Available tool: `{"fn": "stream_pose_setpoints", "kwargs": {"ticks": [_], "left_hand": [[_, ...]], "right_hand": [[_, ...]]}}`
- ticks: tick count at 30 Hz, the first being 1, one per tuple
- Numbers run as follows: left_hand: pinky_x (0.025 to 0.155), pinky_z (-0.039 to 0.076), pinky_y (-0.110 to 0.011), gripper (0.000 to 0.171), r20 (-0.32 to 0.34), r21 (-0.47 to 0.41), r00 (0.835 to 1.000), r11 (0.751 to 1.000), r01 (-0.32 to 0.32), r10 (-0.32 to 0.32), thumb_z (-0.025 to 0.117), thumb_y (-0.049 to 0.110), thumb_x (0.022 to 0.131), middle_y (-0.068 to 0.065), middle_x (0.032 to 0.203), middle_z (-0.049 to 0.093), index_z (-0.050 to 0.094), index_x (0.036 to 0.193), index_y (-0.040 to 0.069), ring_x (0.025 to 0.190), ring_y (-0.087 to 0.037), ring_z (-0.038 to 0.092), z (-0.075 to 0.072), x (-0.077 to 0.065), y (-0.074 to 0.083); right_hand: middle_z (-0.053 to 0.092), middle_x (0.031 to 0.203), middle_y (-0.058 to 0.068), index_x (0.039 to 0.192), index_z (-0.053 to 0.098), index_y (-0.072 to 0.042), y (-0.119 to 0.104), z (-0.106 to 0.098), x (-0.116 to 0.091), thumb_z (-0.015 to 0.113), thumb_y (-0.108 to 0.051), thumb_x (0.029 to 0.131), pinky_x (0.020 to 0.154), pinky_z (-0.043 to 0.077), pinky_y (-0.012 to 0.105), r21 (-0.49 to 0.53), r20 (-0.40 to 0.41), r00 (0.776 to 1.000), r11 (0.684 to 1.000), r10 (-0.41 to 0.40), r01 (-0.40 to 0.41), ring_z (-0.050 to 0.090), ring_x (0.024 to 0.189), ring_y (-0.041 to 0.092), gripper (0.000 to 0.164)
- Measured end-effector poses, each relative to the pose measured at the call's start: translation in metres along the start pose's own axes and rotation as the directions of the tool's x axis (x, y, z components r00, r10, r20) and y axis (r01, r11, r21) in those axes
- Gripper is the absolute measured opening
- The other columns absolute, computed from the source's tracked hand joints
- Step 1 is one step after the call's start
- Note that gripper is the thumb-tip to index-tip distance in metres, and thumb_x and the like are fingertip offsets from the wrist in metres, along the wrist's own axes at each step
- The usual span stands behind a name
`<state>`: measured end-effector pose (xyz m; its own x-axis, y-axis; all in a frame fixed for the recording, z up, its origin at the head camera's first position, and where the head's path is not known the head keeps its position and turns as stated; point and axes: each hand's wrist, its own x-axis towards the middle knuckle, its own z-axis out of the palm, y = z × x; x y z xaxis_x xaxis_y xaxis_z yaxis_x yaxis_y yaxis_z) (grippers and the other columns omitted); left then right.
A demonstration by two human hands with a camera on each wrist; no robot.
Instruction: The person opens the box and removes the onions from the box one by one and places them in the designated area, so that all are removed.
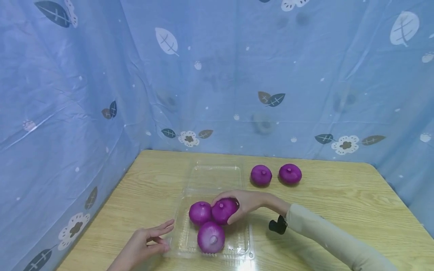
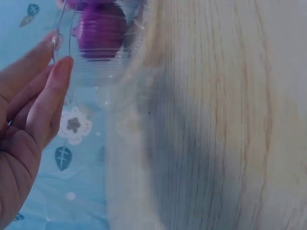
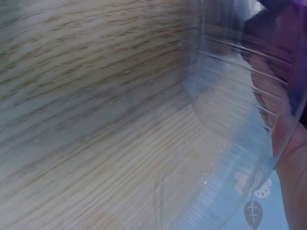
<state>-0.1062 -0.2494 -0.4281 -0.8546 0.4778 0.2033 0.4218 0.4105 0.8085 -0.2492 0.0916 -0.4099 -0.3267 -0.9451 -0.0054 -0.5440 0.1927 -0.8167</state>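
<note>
Purple onion (image 1: 222,213) gripped by right hand (image 1: 248,202) (clear container (image 1: 242,241) underneath).

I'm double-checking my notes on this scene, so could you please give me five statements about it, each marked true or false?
1. The right hand holds an onion. True.
2. The left hand also holds one. False: it touches the plastic box.
3. Two other onions lie outside the box. True.
4. The lid is closed. False: it is open.
5. The curtain is plain red. False: it is blue, with leaves and flowers.
</note>
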Motion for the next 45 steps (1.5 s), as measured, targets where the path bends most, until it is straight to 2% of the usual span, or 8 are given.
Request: {"fn": "stream_pose_setpoints", "kwargs": {"ticks": [3, 6, 12, 15, 27, 33, 38, 45], "left_hand": [[0.073, 0.056, -0.022, 0.051, 0.013, -0.033, 0.999, 0.999, 0.032, -0.032, 0.072, 0.017, 0.085, -0.033, 0.130, 0.046, 0.056, 0.121, -0.014, 0.076, -0.006, 0.065, 0.000, 0.000, 0.002], [0.073, 0.055, -0.021, 0.050, 0.016, -0.039, 0.999, 0.998, 0.049, -0.049, 0.071, 0.016, 0.086, -0.034, 0.131, 0.045, 0.055, 0.123, -0.014, 0.077, -0.006, 0.065, -0.001, 0.001, 0.004], [0.071, 0.056, -0.021, 0.051, 0.019, -0.033, 0.997, 0.997, 0.077, -0.076, 0.071, 0.016, 0.086, -0.034, 0.132, 0.045, 0.054, 0.125, -0.013, 0.077, -0.005, 0.065, -0.003, 0.003, 0.007], [0.071, 0.055, -0.021, 0.052, 0.022, -0.020, 0.997, 0.997, 0.068, -0.067, 0.071, 0.017, 0.086, -0.034, 0.131, 0.045, 0.054, 0.124, -0.014, 0.078, -0.005, 0.065, -0.003, 0.003, 0.007], [0.066, 0.056, -0.020, 0.047, 0.013, 0.077, 0.999, 0.996, -0.044, 0.043, 0.071, 0.012, 0.085, -0.034, 0.125, 0.050, 0.056, 0.120, -0.016, 0.077, -0.005, 0.066, -0.002, 0.002, 0.002], [0.067, 0.057, -0.024, 0.047, 0.029, 0.053, 1.000, 0.999, -0.004, 0.003, 0.070, 0.013, 0.086, -0.035, 0.127, 0.048, 0.055, 0.121, -0.015, 0.079, -0.005, 0.066, -0.002, 0.002, 0.003], [0.068, 0.058, -0.031, 0.046, 0.041, 0.038, 0.999, 0.999, 0.022, -0.023, 0.069, 0.014, 0.088, -0.035, 0.129, 0.046, 0.055, 0.121, -0.015, 0.079, -0.004, 0.065, -0.001, 0.002, 0.004], [0.070, 0.058, -0.034, 0.046, 0.047, 0.030, 0.997, 0.998, 0.055, -0.057, 0.069, 0.015, 0.089, -0.035, 0.130, 0.045, 0.055, 0.122, -0.014, 0.080, -0.004, 0.065, -0.002, 0.002, 0.004]], "right_hand": [[0.054, 0.132, -0.001, 0.133, 0.052, -0.011, 0.001, -0.002, -0.004, 0.079, -0.020, 0.079, 0.101, 0.041, 0.031, 0.055, -0.014, 1.000, 0.998, -0.007, 0.008, 0.050, 0.121, 0.012, 0.061], [0.055, 0.131, 0.000, 0.132, 0.054, -0.010, 0.001, -0.004, -0.007, 0.081, -0.019, 0.077, 0.101, 0.042, 0.032, 0.087, -0.034, 0.999, 0.996, -0.026, 0.029, 0.050, 0.121, 0.014, 0.062], [0.054, 0.133, 0.007, 0.130, 0.056, -0.010, -0.002, -0.003, -0.015, 0.082, -0.016, 0.076, 0.102, 0.042, 0.034, 0.087, -0.066, 0.995, 0.993, -0.080, 0.085, 0.046, 0.125, 0.017, 0.060], [0.054, 0.134, 0.009, 0.130, 0.057, -0.009, -0.004, -0.001, -0.020, 0.082, -0.016, 0.075, 0.104, 0.040, 0.035, 0.085, -0.081, 0.993, 0.992, -0.085, 0.092, 0.044, 0.128, 0.018, 0.061], [0.053, 0.137, 0.004, 0.131, 0.056, -0.014, -0.009, 0.007, -0.038, 0.081, -0.018, 0.078, 0.105, 0.040, 0.035, 0.111, -0.151, 0.986, 0.990, -0.074, 0.091, 0.038, 0.133, 0.020, 0.059], [0.053, 0.135, 0.009, 0.130, 0.057, -0.014, -0.013, 0.013, -0.047, 0.080, -0.018, 0.079, 0.101, 0.044, 0.036, 0.094, -0.193, 0.976, 0.988, -0.101, 0.121, 0.042, 0.130, 0.021, 0.056], [0.054, 0.134, 0.007, 0.128, 0.058, -0.014, -0.017, 0.018, -0.054, 0.080, -0.017, 0.078, 0.100, 0.045, 0.036, 0.063, -0.215, 0.967, 0.987, -0.134, 0.151, 0.043, 0.128, 0.020, 0.055], [0.051, 0.137, 0.007, 0.128, 0.056, -0.012, -0.024, 0.025, -0.066, 0.079, -0.012, 0.079, 0.101, 0.044, 0.038, 0.087, -0.243, 0.956, 0.978, -0.166, 0.191, 0.040, 0.131, 0.023, 0.053]]}}
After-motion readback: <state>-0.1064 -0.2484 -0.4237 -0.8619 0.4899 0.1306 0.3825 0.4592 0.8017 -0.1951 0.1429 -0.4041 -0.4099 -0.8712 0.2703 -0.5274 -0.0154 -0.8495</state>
